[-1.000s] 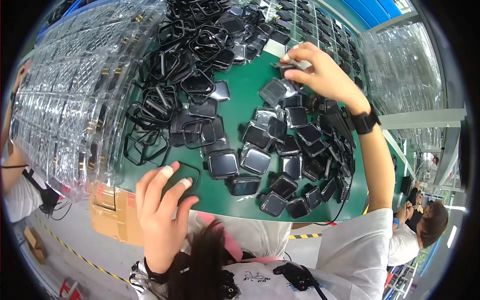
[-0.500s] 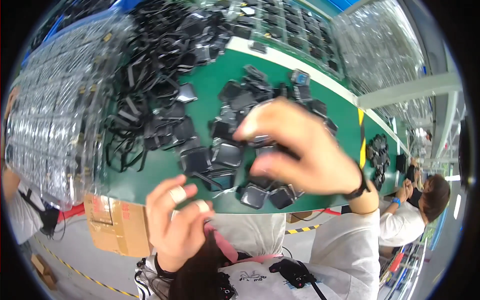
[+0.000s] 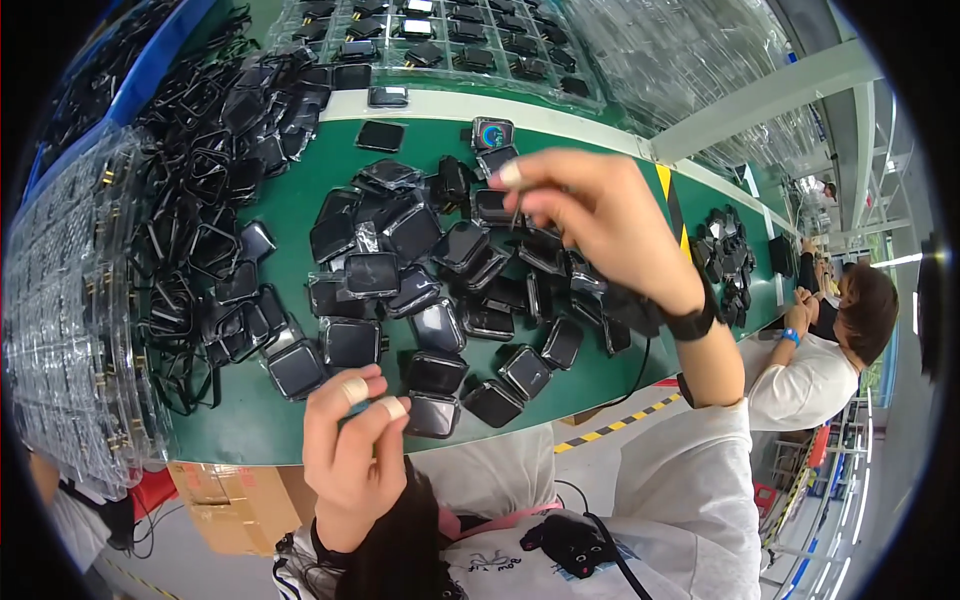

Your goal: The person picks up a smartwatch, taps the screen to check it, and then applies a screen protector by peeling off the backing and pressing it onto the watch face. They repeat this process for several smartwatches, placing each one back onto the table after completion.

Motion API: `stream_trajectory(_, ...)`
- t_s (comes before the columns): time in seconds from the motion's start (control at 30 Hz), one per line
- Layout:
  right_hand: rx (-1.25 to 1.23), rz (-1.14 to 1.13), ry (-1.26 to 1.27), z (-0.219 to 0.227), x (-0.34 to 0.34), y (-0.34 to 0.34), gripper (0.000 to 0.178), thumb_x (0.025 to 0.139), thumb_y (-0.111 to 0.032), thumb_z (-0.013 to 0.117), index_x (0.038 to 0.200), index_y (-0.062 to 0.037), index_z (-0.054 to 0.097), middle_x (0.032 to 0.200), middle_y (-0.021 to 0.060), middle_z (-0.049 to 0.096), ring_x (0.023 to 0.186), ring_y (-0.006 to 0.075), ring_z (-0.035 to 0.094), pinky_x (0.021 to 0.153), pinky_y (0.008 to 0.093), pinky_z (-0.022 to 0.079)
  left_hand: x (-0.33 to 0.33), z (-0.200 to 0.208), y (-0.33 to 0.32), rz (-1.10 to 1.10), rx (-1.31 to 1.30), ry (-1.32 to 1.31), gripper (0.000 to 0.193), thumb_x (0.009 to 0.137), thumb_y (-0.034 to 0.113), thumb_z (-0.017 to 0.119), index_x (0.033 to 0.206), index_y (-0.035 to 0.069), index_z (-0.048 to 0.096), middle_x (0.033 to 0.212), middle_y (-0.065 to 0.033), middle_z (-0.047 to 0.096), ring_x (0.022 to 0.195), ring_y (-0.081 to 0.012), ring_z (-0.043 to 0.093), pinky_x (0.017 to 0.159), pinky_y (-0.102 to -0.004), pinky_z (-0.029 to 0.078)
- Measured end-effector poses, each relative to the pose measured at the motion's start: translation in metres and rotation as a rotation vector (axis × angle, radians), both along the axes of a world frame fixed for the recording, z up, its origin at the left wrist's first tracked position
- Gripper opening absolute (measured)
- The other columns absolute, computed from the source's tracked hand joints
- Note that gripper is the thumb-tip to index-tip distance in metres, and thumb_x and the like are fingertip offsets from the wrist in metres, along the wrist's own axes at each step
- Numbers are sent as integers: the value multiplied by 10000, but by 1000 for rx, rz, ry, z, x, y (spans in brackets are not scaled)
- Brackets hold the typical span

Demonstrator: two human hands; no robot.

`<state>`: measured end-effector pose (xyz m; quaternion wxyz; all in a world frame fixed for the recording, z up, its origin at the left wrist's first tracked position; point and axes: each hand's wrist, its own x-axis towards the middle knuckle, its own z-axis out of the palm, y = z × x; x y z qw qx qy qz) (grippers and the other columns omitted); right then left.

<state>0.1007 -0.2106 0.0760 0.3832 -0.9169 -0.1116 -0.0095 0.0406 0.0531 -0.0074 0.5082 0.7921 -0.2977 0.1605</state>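
Note:
Square black smartwatch bodies (image 3: 437,325), several in clear film, lie in a loose heap on the green tabletop (image 3: 270,425). My right hand (image 3: 605,215) hovers over the heap's far right part, thumb and forefinger pinched together. A thin dark tip shows below those fingers; what it belongs to is hidden. Just beyond them, one smartwatch (image 3: 492,133) has a lit, coloured screen. At the table's near edge my left hand (image 3: 350,450) is raised with curled fingers, pale covers on two fingertips. A bit of blue shows between them, too small to name. Near it lies a black smartwatch (image 3: 351,343).
Black straps and watches pile up at left (image 3: 200,210), beside stacked clear plastic trays (image 3: 75,300). A filled tray (image 3: 450,45) stands at the far side. A grey post (image 3: 760,100) rises at right. A cardboard box (image 3: 235,505) sits below. Another person (image 3: 820,350) works at right.
My right hand has moved up and away from the middle of the heap, and its fingers have closed to a pinch. The view has shifted; my left hand stays near the table edge.

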Motion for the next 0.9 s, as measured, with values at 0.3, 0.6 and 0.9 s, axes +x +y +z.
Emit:
stream_trajectory(0.3, -305, 253, -171, -29, 64, 9, 156, 718, 50, 639, 849, -6, 575, 836, 100, 589, 659, 229, 595, 610, 304, 474, 10, 3, -3, 61, -4, 79, 195, 719, -86, 620, 892, 2, 599, 1007, -137, 548, 886, -290, 600, 719, -342, 505)
stream_trajectory(0.6, 12, 266, 114, 2, 59, 20, 193, 636, 82, 654, 780, -5, 560, 783, 97, 573, 707, 223, 620, 620, 287, 463, 18, 19, -15, -151, -495, 569, 450, 818, -22, 584, 1241, -11, 430, 1093, -149, 550, 866, -214, 592, 708, -301, 496)
stream_trajectory(0.9, -7, 625, 52, 45, 16, 70, 248, 593, 109, 696, 807, 2, 627, 859, 100, 602, 675, 181, 614, 555, 242, 507, 31, 8, -11, -813, -972, 1141, 630, 858, 47, 602, 1377, -19, 250, 1184, -160, 491, 832, -163, 590, 649, -258, 483)
